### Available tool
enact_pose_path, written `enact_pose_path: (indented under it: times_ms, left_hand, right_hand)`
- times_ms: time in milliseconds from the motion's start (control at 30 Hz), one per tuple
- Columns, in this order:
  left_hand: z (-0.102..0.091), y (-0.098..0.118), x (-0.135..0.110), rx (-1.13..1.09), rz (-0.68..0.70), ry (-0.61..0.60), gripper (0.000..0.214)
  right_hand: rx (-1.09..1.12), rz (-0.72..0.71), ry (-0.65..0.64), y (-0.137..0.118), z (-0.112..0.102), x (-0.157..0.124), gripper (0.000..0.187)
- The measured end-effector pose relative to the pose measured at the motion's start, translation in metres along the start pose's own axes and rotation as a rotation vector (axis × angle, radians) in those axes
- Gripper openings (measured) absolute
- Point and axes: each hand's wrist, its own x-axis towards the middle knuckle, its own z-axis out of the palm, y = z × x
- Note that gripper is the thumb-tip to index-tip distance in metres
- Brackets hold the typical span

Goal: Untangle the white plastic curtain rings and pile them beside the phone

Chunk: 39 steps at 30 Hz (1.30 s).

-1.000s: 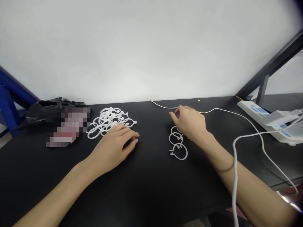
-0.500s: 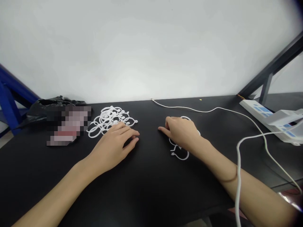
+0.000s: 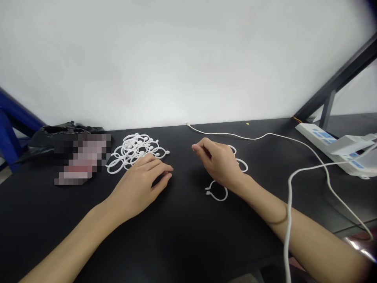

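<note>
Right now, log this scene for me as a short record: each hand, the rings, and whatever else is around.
Left hand: beside the ring pile, thumb and index finger apart; contact unclear
Right hand: by the loose rings, fingers curled; whether it holds one is hidden
Ring pile: white, overlapping
Loose rings: white, partly hidden by the right hand; the nearest has a gap
Thin cable: white, lying beyond the right hand
Power strip: white with blue panels, at right
Black bag: at left, beside a pixelated item
Surface: black table

I see white rings (image 3: 138,146), a white cable (image 3: 306,169), a white power strip (image 3: 347,167) with blue patches (image 3: 326,135), black tabletop (image 3: 182,228), off-white wall (image 3: 188,59), blue frame (image 3: 8,137).
</note>
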Motion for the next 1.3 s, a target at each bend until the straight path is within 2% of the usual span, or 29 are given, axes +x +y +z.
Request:
enact_pose_path:
  times_ms: [100,233,400,633,900,1033,1133,1300]
  left_hand:
    - [0.001,0.004,0.000,-0.018,0.032,0.026,0.020]
    - [0.003,0.013,0.002,-0.087,0.060,0.055,0.017]
    - [0.006,0.026,0.002,-0.292,0.014,0.059,0.016]
    - [0.008,0.030,0.002,-0.511,-0.091,-0.035,0.009]
    - [0.008,0.036,0.003,-0.550,-0.144,-0.019,0.008]
    - [0.006,0.034,0.004,-0.509,-0.149,-0.007,0.013]
    - [0.001,0.028,0.006,-0.477,-0.257,0.048,0.017]
    - [-0.010,0.020,0.008,-0.567,-0.609,0.165,0.026]
  right_hand:
    - [0.160,-0.084,0.083,-0.005,0.001,-0.004,0.026]
    - [0.291,-0.205,0.057,-0.011,0.004,-0.010,0.023]
    - [0.430,-0.371,0.033,-0.019,0.011,-0.018,0.017]
    - [0.463,-0.385,0.006,-0.026,0.013,-0.023,0.015]
    - [0.455,-0.379,0.006,-0.029,0.014,-0.024,0.014]
    - [0.445,-0.379,0.062,-0.030,0.012,-0.022,0.008]
    - [0.386,-0.313,0.103,-0.029,0.009,-0.019,0.013]
    - [0.326,-0.210,0.021,-0.025,0.010,-0.017,0.032]
